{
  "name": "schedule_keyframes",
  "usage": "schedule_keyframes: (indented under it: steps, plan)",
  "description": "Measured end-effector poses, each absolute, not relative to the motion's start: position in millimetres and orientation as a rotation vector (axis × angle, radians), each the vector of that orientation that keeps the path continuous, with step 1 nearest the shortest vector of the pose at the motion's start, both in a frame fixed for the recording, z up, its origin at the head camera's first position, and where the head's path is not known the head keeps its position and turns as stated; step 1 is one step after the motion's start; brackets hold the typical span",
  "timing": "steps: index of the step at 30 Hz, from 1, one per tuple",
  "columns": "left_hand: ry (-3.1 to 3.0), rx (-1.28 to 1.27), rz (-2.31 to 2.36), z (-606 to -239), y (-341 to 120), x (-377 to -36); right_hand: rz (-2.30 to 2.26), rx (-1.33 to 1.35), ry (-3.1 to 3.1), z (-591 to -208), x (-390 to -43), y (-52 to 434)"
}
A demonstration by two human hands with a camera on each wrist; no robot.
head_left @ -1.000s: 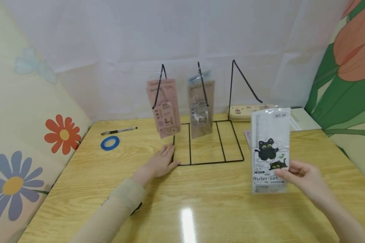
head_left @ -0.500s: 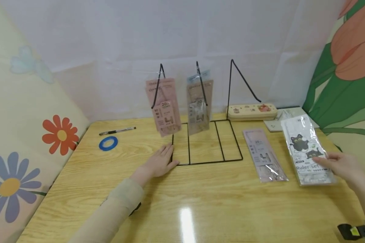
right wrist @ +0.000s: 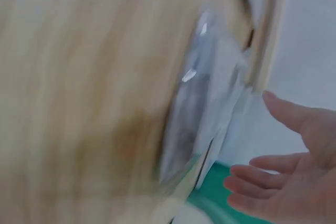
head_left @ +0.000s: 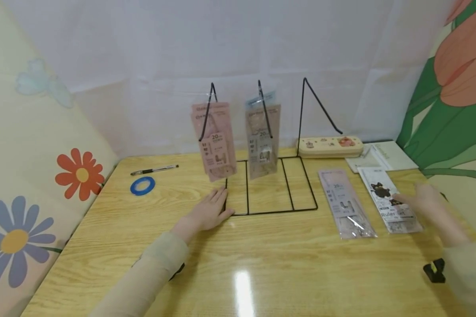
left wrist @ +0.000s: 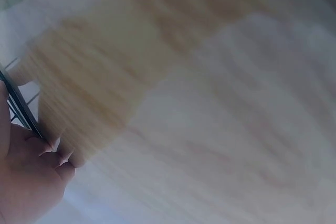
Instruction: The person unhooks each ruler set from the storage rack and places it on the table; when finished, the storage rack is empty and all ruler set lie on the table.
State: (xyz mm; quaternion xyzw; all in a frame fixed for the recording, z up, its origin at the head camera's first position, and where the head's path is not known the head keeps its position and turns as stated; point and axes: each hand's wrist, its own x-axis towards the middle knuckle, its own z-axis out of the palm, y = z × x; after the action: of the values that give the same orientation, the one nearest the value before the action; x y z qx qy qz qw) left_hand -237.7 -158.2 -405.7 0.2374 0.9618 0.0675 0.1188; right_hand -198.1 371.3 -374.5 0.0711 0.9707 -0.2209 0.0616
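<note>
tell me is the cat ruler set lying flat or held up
Lying flat. The ruler set lies on the table beside another pack; the right hand is open beside it.

left hand (head_left: 209, 214) lies flat, palm down, fingers straight and close together, pointing forward. left forearm runs back toward the body in a beige sleeve (head_left: 150, 268), wrist straight. right hand (head_left: 422, 199) is extended forward on the right side, blurred in the head view; the right wrist view shows its fingers (right wrist: 262, 174) straight and spread, thumb apart, palm open, gripping nothing. right forearm is also sleeved in beige.
</note>
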Motion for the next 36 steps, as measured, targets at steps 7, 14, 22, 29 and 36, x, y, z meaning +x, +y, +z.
schedule_keyframes:
  steps: [7,14,22,29,36]
  plan:
    - [2.807,0.697,0.187,-405,-158,-239,-0.862,-0.047,2.898,-362,-219,313]
    - [2.806,0.695,0.169,-404,-157,-239,-1.233,-0.216,2.715,-368,-245,260]
    - [2.801,0.679,0.177,-405,-160,-240,-1.41,-0.357,2.59,-364,-275,199]
    - [2.797,0.692,0.165,-404,-159,-240,-1.512,-0.467,2.516,-362,-292,161]
    - [2.795,0.677,0.176,-406,-159,-240,-1.584,-0.368,2.441,-357,-304,132]
